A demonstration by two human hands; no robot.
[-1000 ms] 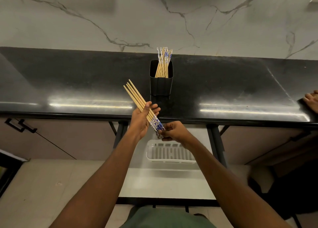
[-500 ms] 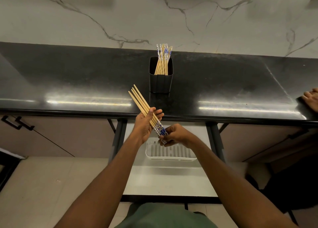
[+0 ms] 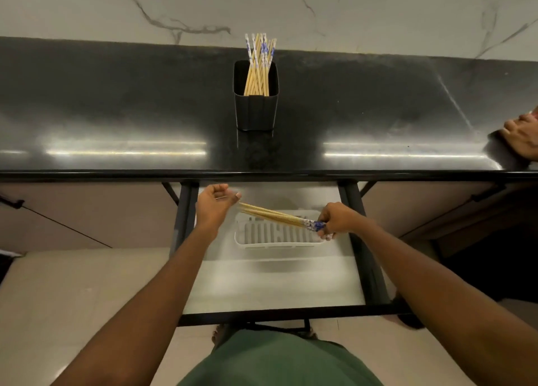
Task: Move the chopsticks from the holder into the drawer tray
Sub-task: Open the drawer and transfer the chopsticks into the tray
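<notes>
A black holder (image 3: 256,109) stands on the dark counter with several bamboo chopsticks (image 3: 258,65) upright in it, blue-patterned ends up. My right hand (image 3: 337,221) grips a bundle of chopsticks (image 3: 276,216) by the blue-patterned ends. The bundle lies nearly level just above the white slotted tray (image 3: 279,238) in the open drawer. My left hand (image 3: 215,205) is loosely curled beside the plain tips, holding nothing; its thumb is at or near the tips.
The black counter edge (image 3: 262,175) runs across above the open drawer (image 3: 270,283), whose black frame bounds it on both sides and the front. Another person's hand (image 3: 521,136) rests on the counter at the far right. Closed cabinet fronts flank the drawer.
The bundle went down from counter height into the drawer and turned nearly level. My left hand let go of it; my right hand alone holds it now.
</notes>
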